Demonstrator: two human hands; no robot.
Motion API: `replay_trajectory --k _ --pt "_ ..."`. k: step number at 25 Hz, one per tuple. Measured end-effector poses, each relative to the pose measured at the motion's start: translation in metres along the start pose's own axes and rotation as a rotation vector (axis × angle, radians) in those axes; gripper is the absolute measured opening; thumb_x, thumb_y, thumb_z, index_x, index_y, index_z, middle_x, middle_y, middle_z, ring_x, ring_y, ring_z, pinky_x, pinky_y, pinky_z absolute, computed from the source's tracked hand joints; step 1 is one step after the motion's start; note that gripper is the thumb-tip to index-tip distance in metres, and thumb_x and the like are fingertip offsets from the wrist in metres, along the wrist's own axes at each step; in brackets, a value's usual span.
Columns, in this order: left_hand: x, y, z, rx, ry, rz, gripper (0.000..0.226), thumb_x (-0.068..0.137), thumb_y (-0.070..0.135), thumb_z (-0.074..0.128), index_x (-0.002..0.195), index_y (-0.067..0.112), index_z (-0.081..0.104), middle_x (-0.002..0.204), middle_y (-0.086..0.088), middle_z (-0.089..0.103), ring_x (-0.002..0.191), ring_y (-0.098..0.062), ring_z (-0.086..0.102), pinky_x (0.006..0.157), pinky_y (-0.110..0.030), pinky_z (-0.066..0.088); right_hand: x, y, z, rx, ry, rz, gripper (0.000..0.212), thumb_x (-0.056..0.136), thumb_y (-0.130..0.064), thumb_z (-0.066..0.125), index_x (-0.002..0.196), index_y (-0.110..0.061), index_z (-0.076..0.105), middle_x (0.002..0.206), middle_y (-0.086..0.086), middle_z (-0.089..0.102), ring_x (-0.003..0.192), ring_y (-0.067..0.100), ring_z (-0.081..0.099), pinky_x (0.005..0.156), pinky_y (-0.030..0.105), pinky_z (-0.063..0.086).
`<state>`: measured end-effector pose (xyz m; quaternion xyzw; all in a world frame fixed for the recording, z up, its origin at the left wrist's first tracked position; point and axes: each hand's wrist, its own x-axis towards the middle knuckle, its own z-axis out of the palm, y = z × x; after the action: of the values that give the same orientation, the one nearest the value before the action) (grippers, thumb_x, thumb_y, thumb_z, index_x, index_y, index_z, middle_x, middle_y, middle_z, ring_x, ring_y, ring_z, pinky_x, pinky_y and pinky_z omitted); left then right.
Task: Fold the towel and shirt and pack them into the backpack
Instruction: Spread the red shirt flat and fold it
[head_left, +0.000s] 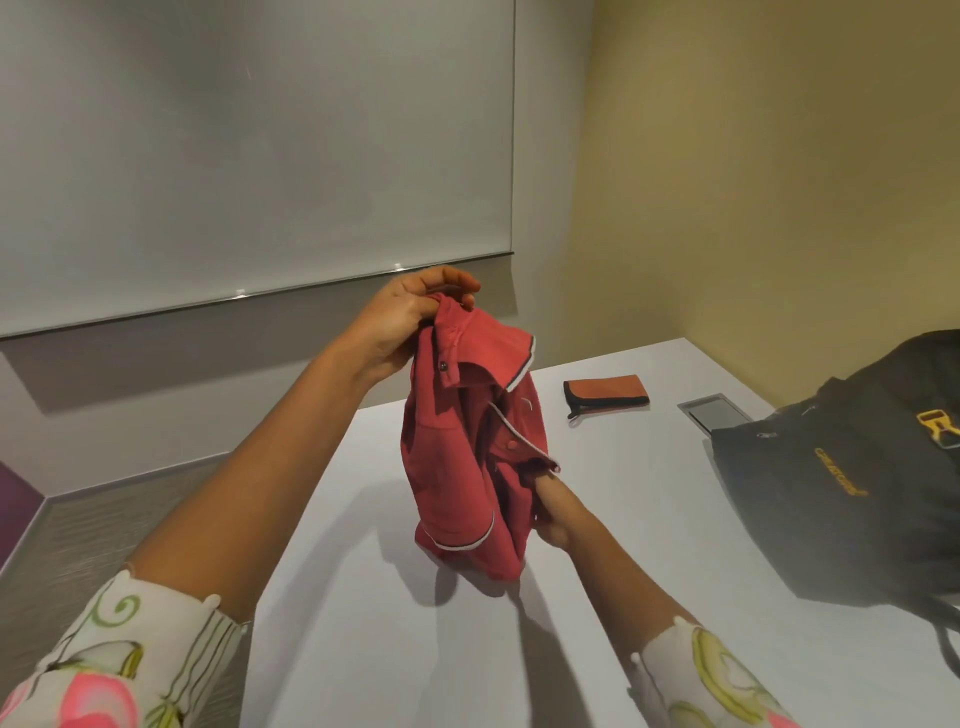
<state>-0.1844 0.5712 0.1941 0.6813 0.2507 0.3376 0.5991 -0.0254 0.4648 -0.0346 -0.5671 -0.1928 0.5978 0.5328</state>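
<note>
- Your left hand (410, 312): raised above the table (363, 623), fingertips and thumb pinching the top edge of the shirt (457, 467) beside the buttoned placket.
- Your right hand (553, 512): lower down, gripping the shirt's right side. The thumb lies on the cloth and the other fingers are hidden behind the fabric.
- Shirt: red polo with white-trimmed collar and cuffs, hanging bunched between your two hands. Its lower folds are just above the table or touching it, I cannot tell which.
- Backpack (841, 493): black with yellow lettering, lying on the table to your right, apart from the shirt.
- Orange flat item (608, 391): black-edged, on the far part of the table, between shirt and backpack.
- Grey plate (714, 413): set in the tabletop, just beside the backpack.
</note>
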Motion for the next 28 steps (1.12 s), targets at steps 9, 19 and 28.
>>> replay_trajectory --k 9,19,28 --pt "-0.01 -0.024 -0.075 0.793 -0.036 -0.44 0.037 0.081 0.007 0.057 0.115 0.021 0.06 0.125 -0.009 0.057 0.114 -0.024 0.054 0.092 -0.033 0.048 -0.013 -0.12 0.011 -0.084 0.074 -0.525 0.014 0.093 -0.014 0.057 0.097 -0.012 0.07 0.09 0.008 0.071 0.084 0.021 0.063 0.072 0.029 0.05" --pt "0.009 -0.047 -0.015 0.925 -0.179 -0.004 0.05 0.068 0.02 0.083 0.111 0.026 0.059 0.099 0.004 0.066 0.094 -0.021 0.064 0.076 -0.03 0.05 -0.034 -0.156 0.084 -0.65 -0.211 -0.593 0.015 0.085 -0.01 0.072 0.096 -0.011 0.062 0.085 0.001 0.063 0.074 0.009 0.057 0.068 0.022 0.046" --pt "-0.009 -0.054 -0.073 1.006 -0.059 0.004 0.034 0.068 0.001 0.05 0.075 0.03 0.067 0.074 0.002 0.068 0.07 -0.019 0.063 0.068 -0.036 0.051 -0.015 -0.108 0.011 -1.385 -0.122 -0.248 0.03 0.076 -0.027 0.076 0.1 -0.009 0.071 0.098 0.007 0.071 0.091 0.024 0.065 0.081 0.034 0.053"
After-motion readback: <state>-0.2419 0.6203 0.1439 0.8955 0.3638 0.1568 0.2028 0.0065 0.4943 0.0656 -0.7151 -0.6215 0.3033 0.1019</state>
